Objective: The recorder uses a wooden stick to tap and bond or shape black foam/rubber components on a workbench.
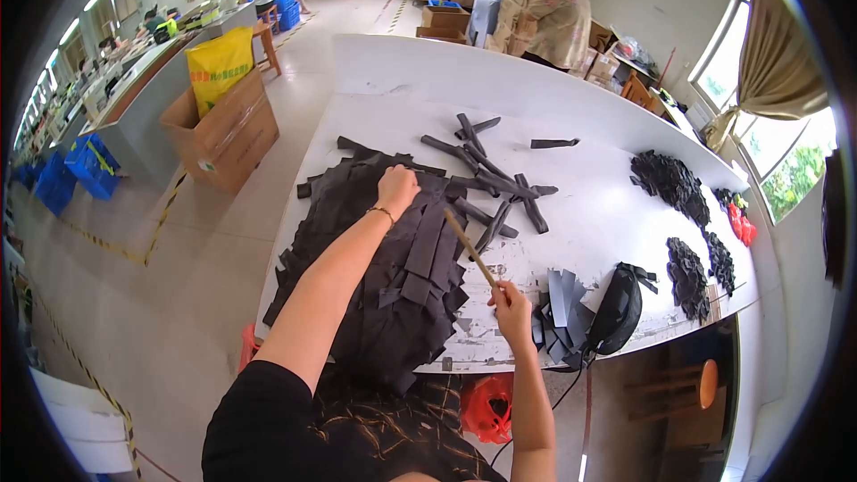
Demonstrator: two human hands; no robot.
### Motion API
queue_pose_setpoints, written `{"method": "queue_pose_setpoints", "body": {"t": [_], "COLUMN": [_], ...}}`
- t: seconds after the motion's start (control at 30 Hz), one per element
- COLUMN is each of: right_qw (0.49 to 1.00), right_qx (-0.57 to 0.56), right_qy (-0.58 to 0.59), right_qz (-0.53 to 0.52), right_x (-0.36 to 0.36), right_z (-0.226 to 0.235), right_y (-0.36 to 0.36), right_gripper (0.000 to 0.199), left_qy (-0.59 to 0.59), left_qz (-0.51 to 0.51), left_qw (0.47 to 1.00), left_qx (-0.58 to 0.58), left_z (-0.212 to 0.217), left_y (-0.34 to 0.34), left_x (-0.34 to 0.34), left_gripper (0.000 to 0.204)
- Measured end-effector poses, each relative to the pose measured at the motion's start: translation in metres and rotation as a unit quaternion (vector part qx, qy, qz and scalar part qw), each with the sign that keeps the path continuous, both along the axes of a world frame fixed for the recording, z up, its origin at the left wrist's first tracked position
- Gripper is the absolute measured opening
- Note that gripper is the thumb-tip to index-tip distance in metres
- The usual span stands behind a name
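A large heap of flat black fabric strips (357, 259) covers the left part of the white table and reaches its near edge. My left hand (399, 189) is over the far part of this heap with fingers closed; what they pinch is hidden. In my right hand (511, 308), to the right of the heap, a thin brown stick (470, 248) is gripped by its near end. The stick slants up and left toward the strips. Several narrow black tubes (485, 161) lie crisscrossed beyond the stick, and one single tube (554, 143) rests apart from them.
Right of my right hand are dark grey flat pieces (564, 308) and a black pouch (618, 308) with a cord. Black piles (671, 183) line the table's right side, near a red bag (741, 225). A raised white board (500, 71) borders the far edge. Left stands a cardboard box (223, 138).
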State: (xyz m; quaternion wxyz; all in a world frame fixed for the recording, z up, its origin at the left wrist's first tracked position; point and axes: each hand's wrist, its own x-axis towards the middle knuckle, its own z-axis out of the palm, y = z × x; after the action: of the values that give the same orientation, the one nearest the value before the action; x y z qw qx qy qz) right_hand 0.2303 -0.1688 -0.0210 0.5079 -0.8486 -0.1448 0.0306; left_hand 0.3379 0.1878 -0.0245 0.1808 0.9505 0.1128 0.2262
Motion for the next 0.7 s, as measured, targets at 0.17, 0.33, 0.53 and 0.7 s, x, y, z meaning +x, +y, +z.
{"method": "queue_pose_setpoints", "body": {"t": [0.17, 0.33, 0.53, 0.7], "right_qw": [0.998, 0.99, 0.971, 0.982], "right_qx": [-0.034, -0.065, -0.129, -0.139], "right_qy": [0.0, -0.126, -0.194, -0.106], "right_qz": [-0.047, -0.001, 0.05, 0.067], "right_x": [-0.002, 0.001, -0.015, -0.033], "right_z": [0.036, 0.075, 0.099, 0.083], "right_y": [-0.031, -0.038, -0.04, -0.009], "right_gripper": [0.018, 0.016, 0.015, 0.023], "left_qy": [-0.042, -0.087, -0.12, -0.163], "left_qz": [-0.06, -0.215, -0.26, -0.364], "left_qw": [0.992, 0.956, 0.95, 0.917], "left_qx": [-0.105, -0.181, -0.121, 0.008], "left_z": [0.029, 0.083, 0.108, 0.124], "left_y": [0.001, -0.024, -0.037, -0.09], "left_x": [-0.015, -0.075, -0.124, -0.156], "left_gripper": [0.011, 0.008, 0.01, 0.008]}}
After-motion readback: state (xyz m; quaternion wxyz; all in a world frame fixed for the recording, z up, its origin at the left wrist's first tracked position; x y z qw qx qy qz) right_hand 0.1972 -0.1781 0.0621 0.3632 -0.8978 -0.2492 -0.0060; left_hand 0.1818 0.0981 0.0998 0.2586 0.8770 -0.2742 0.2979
